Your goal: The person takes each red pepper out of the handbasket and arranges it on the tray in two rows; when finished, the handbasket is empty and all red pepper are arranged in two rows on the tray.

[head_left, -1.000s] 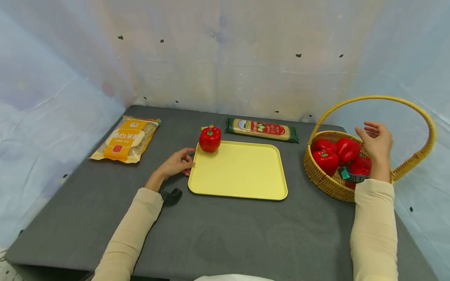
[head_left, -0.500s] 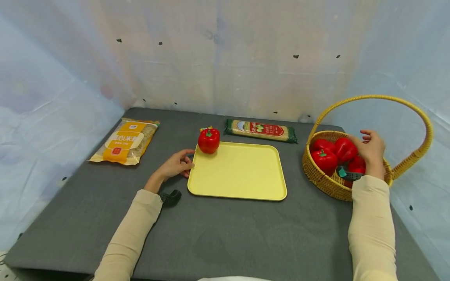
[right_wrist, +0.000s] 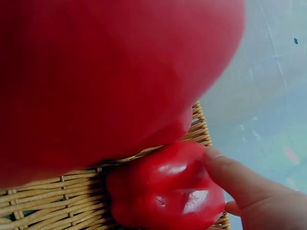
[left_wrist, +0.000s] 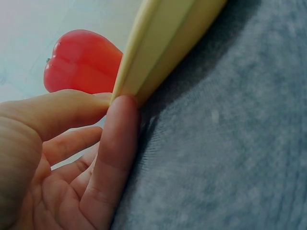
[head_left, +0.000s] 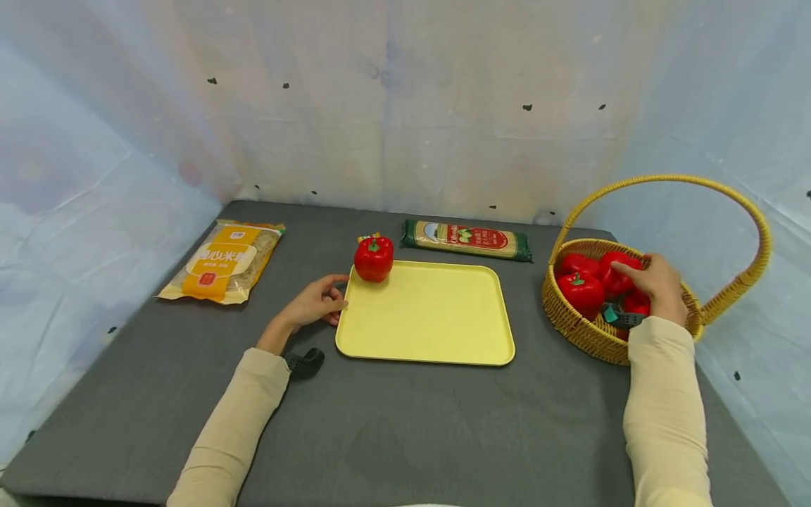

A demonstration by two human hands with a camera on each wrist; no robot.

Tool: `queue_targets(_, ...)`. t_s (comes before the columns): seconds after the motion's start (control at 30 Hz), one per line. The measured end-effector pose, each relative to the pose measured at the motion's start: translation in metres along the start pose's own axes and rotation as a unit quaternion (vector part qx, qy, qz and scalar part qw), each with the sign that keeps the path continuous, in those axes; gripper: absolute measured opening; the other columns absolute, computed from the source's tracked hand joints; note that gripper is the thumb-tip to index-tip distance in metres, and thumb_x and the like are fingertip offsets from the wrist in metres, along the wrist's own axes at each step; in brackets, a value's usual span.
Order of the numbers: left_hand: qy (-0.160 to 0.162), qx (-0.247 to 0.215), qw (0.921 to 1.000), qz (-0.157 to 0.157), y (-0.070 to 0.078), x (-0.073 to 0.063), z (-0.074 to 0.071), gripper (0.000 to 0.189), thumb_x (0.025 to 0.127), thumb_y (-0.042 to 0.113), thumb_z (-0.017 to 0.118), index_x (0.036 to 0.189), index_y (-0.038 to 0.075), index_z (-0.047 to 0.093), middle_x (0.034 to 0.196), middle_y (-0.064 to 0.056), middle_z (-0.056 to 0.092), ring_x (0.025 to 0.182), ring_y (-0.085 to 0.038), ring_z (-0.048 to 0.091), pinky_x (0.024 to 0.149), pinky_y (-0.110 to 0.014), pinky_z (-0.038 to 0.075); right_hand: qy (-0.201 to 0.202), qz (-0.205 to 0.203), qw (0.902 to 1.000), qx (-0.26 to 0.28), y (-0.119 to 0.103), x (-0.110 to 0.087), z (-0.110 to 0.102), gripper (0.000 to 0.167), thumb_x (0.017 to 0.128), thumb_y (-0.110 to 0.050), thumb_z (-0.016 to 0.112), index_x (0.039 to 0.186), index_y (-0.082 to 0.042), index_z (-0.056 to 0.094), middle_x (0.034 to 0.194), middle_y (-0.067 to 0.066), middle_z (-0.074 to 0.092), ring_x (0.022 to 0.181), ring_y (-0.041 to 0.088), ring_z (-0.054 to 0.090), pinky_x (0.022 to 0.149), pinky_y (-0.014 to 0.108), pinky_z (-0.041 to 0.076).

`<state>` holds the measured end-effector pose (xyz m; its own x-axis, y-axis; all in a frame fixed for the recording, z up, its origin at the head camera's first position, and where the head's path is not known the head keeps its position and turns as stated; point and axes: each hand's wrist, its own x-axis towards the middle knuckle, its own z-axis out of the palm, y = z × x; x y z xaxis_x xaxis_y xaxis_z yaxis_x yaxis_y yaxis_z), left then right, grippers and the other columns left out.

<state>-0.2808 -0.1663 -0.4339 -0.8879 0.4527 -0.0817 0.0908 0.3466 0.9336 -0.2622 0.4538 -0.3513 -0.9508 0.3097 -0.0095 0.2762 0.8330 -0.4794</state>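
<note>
My left hand [head_left: 310, 304] is at the left rim of a yellow tray [head_left: 431, 317], its thumb and a finger pinching the edge in the left wrist view. A red bell pepper [head_left: 374, 259] stands on the tray's back left corner. At the right, my right hand [head_left: 662, 287] reaches into a wicker basket [head_left: 586, 339] of several red bell peppers. There it grips one bell pepper [right_wrist: 163, 191], the thumb lying on its skin; the other fingers are mostly hidden. Another bell pepper [right_wrist: 110, 72] looms close to the right wrist camera.
A yellow-labelled bag of grain [head_left: 222, 260] lies at the back left. A green-ended packet [head_left: 465, 239] lies behind the tray, and a small yellow packet [head_left: 367, 237] shows behind the tray's pepper. The basket's tall handle [head_left: 671, 178] arches above the right hand.
My right hand has come down and left from over the basket's right side onto a bell pepper inside. The left hand has stayed at the tray's rim.
</note>
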Motion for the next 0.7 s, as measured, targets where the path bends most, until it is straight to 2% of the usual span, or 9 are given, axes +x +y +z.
queue_targets(0.2, 0.000, 0.001, 1.0000, 0.005, 0.001, 0.000, 0.000, 0.059, 0.091, 0.008, 0.059, 0.142, 0.002, 0.030, 0.091, -0.018, 0.053, 0.063, -0.022, 0.059, 0.060, -0.034, 0.056, -0.030, 0.002, 0.9995, -0.005, 0.001, -0.003, -0.002, 0.089, 0.091, -0.054, 0.045, 0.135, 0.020, 0.023, 0.130, 0.042, 0.031, 0.112, 0.054, 0.035, 0.092, 0.062, 0.036)
queue_targets(0.4, -0.002, -0.002, 1.0000, 0.000, 0.001, -0.001, 0.001, 0.062, 0.091, 0.009, 0.059, 0.144, 0.003, 0.026, 0.094, -0.021, 0.053, 0.064, -0.021, 0.059, 0.059, -0.032, 0.055, -0.030, 0.013, 0.9989, 0.034, 0.000, -0.008, -0.001, 0.087, 0.088, -0.055, 0.052, 0.134, 0.015, 0.026, 0.125, 0.038, 0.034, 0.105, 0.048, 0.037, 0.085, 0.057, 0.040)
queue_targets(0.57, -0.004, -0.015, 0.9999, -0.003, 0.003, -0.002, 0.001, 0.068, 0.092, 0.006, 0.058, 0.146, 0.000, 0.017, 0.099, -0.025, 0.052, 0.067, -0.025, 0.060, 0.060, -0.034, 0.056, -0.020, 0.008, 0.9976, 0.066, -0.002, -0.009, -0.001, 0.083, 0.084, -0.051, 0.061, 0.122, 0.014, 0.027, 0.113, 0.031, 0.036, 0.100, 0.044, 0.037, 0.075, 0.048, 0.041)
queue_targets(0.7, -0.006, -0.023, 0.9997, 0.000, 0.014, -0.007, 0.002, 0.070, 0.092, 0.002, 0.056, 0.146, -0.003, 0.012, 0.099, -0.027, 0.051, 0.068, -0.028, 0.060, 0.062, -0.037, 0.056, -0.015, 0.011, 0.9972, 0.073, -0.002, -0.008, -0.002, 0.075, 0.079, -0.049, 0.068, 0.110, 0.008, 0.032, 0.104, 0.024, 0.038, 0.094, 0.038, 0.038, 0.068, 0.039, 0.041)
